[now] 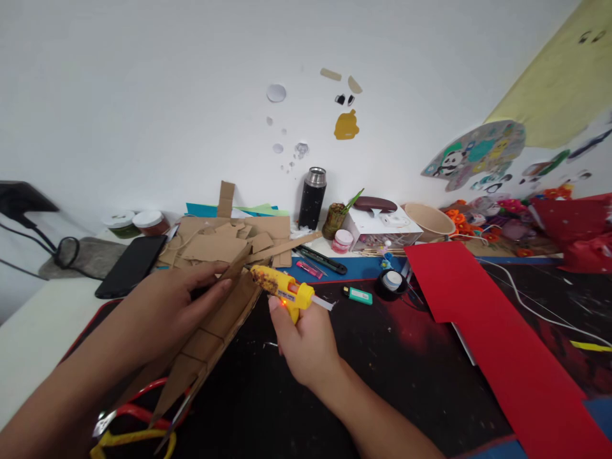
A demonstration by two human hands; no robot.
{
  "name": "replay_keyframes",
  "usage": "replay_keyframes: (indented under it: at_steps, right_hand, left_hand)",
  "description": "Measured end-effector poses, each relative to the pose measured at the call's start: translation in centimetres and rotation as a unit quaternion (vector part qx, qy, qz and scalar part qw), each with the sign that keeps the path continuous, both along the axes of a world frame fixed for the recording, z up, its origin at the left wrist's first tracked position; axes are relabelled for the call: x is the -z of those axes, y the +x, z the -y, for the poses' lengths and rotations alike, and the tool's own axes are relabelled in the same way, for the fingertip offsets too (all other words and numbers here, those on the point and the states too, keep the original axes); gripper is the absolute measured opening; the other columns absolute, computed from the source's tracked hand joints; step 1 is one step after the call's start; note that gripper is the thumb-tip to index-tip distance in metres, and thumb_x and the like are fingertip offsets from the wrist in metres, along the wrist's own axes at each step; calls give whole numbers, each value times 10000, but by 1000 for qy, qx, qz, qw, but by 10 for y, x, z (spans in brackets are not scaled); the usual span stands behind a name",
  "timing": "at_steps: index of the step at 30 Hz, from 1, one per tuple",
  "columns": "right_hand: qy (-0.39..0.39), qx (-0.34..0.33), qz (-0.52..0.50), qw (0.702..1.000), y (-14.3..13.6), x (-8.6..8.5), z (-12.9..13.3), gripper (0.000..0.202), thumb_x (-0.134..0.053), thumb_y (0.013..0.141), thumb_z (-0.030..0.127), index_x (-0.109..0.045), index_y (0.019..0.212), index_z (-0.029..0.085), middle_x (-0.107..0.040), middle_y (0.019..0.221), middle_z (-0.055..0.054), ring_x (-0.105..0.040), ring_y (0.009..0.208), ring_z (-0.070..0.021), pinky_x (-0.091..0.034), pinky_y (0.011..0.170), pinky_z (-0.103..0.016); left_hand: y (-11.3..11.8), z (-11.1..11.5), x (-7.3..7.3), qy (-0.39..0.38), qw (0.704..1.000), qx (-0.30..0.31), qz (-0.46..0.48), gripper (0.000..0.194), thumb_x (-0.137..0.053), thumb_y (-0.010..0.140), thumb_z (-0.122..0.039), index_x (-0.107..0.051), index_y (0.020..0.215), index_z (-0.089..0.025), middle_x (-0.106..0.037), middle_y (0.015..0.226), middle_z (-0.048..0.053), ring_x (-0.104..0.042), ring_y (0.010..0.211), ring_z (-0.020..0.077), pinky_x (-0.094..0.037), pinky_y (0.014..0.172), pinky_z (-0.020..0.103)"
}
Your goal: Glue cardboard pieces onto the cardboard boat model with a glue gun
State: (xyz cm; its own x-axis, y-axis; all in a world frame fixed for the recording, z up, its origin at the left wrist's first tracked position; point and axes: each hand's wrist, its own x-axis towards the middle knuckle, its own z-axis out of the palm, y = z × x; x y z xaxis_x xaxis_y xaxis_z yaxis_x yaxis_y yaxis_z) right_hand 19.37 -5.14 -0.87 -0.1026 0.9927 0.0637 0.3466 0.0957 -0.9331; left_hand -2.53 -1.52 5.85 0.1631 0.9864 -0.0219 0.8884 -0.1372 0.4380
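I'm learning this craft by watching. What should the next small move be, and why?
Probably squeeze a little glue from the glue gun onto the cardboard: the right hand has the nozzle at its far end, and the left hand holds it.

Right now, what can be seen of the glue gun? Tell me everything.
The glue gun is yellow, plastic by its look, with a dark mottled patch on the barrel and small printed lettering. A whitish glue stick juts from its rear; a red light glows near the handle. The right hand grips the handle, holding it above the dark mat, nozzle towards the cardboard; whether the tip touches is unclear.
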Motion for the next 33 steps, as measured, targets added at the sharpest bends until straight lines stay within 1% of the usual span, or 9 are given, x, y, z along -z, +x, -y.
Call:
replay_keyframes:
  at_steps: [6, 9, 14, 18, 22, 25, 27, 30, 33]
  right_hand:
    - [0, 1, 6, 1000, 0, 1, -1, 487, -531, 1024, 519, -514, 617, 252, -509, 472, 0, -587, 513, -182, -387, 477, -253]
    - [3, 2, 0, 1000, 0, 2, -2, 502, -530, 1035, 535, -539, 623, 247, -516, 474, -2, -599, 521, -186, -394, 479, -255]
    - [3, 4, -2, 1000, 0, 2, 0, 500, -533, 1033, 535, -534, 625, 247, -511, 471, 2, -584, 503, -179, -384, 478, -258]
    - [2, 5, 0, 1000, 0, 1, 0, 500, -524, 1024, 534, -497, 610, 254, -499, 461, 5, -564, 482, -173, -364, 472, -259]
    - [0, 2, -3, 1000, 0, 1, -3, 485, -529, 1027, 526, -518, 625, 255, -499, 456, 12, -557, 462, -173, -372, 474, -264]
    - [-7, 1, -13, 1000, 0, 3, -4, 483, -529, 1032, 531, -534, 637, 252, -496, 447, 18, -540, 441, -164, -369, 467, -261]
    - [-15, 0, -27, 1000, -1, 7, -4, 489, -533, 1031, 550, -545, 645, 249, -486, 439, 25, -522, 426, -157, -363, 459, -258]
    - [-25, -2, -63, 998, -1, 13, -3, 500, -544, 1022, 606, -569, 684, 239, -489, 447, 34, -500, 413, -148, -356, 448, -256]
    - [-35, 0, -105, 994, -1, 17, -4, 522, -547, 1008, 669, -605, 743, 223, -507, 469, 37, -501, 423, -144, -361, 454, -253]
  left_hand:
    - [-2, 2, 0, 6, 1000, -13, 8, 612, -424, 891, -685, -803, 1153, -282, -865, 1150, 94, -796, 1024, 372, -551, 836, 469]
    - [-3, 1, 2, 4, 1000, -11, 7, 592, -428, 896, -670, -807, 1125, -277, -869, 1110, 97, -801, 987, 367, -545, 814, 463]
    - [-3, -1, 5, 6, 1000, -5, 12, 604, -414, 911, -668, -801, 1159, -277, -859, 1187, 100, -800, 1055, 369, -552, 844, 462]
    - [-1, 0, 2, 7, 1000, -1, 1, 607, -404, 910, -663, -807, 1137, -271, -862, 1170, 108, -806, 1025, 371, -555, 793, 445]
    - [-1, 2, -1, 9, 1000, 0, -4, 604, -400, 898, -665, -812, 1102, -274, -873, 1085, 96, -810, 946, 360, -550, 753, 432]
    - [-3, 1, 1, 10, 1000, -7, -6, 619, -404, 897, -654, -804, 1171, -270, -871, 1110, 95, -807, 979, 361, -560, 801, 439]
    - [-5, -3, 5, 11, 999, -13, -28, 630, -391, 907, -634, -806, 1197, -259, -865, 1138, 116, -800, 1012, 377, -563, 833, 453]
    - [-9, -12, 10, 18, 996, -47, -70, 621, -386, 915, -579, -809, 1208, -230, -859, 1143, 150, -789, 1031, 398, -560, 852, 465]
    - [-21, -19, 11, 56, 990, -122, -54, 617, -413, 914, -561, -801, 1223, -193, -854, 1160, 145, -779, 1054, 370, -553, 881, 423]
